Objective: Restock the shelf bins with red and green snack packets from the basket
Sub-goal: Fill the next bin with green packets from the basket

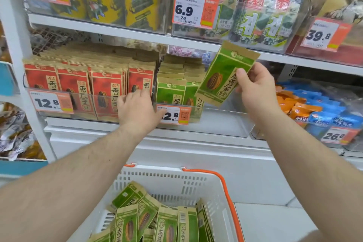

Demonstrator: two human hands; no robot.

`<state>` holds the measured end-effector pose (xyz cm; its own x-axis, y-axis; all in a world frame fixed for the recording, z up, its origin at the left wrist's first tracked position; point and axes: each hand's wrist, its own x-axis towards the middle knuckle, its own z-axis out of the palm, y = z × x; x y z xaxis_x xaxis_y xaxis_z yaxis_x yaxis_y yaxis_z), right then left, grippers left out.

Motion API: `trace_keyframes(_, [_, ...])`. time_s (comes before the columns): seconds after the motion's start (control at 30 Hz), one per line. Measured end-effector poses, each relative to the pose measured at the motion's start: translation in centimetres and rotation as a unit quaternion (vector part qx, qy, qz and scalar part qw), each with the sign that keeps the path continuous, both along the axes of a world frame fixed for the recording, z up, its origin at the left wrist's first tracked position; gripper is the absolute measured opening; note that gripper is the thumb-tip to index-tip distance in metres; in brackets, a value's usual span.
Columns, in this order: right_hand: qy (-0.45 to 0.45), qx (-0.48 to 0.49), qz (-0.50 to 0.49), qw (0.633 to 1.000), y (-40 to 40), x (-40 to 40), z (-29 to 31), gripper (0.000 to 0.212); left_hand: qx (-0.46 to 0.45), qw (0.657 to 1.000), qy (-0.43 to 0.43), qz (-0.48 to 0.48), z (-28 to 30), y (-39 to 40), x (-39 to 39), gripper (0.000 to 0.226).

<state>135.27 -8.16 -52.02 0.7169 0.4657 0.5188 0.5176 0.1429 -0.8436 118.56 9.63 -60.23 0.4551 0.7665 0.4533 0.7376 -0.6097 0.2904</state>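
Observation:
My right hand [255,86] pinches a green snack packet [222,76], tilted, in front of the green bin [216,109] on the middle shelf. That clear bin holds a few upright green packets [172,92] at its left side. My left hand [137,108] rests on the front rim where the red bin [88,96] meets the green bin, fingers curled over the edge. The red bin is packed with rows of red packets [74,82]. Below, a white basket [176,180] with orange handles holds several green packets [161,224].
The shelf above carries yellow-packaged snacks [117,0] and seaweed packs [261,15] in clear bins. Orange and blue packets [314,108] fill a bin to the right. Price tags hang on the bin fronts. More bagged goods sit at the far left [15,133].

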Motion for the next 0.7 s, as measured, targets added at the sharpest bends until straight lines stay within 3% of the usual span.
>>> trace_keyframes(0.17, [-0.012,-0.077,0.006,0.997,2.6,2.3,-1.3,0.014,0.046,0.999,0.004,-0.003,-1.2,0.9,0.4,0.044])
trace_keyframes(0.4, [-0.018,-0.21,0.02,0.977,5.8,3.3,-3.9,0.014,0.052,0.998,-0.019,0.007,-2.0,0.5,0.7,0.041])
trace_keyframes(0.6, [-0.066,-0.303,-0.062,0.949,6.9,3.3,-5.7,0.007,0.049,0.998,-0.028,0.002,-2.2,0.6,0.7,0.042])
trace_keyframes(0.7, [-0.09,-0.313,-0.096,0.941,7.0,3.3,-6.0,0.014,0.05,0.998,-0.035,0.001,-2.3,0.5,0.7,0.041])
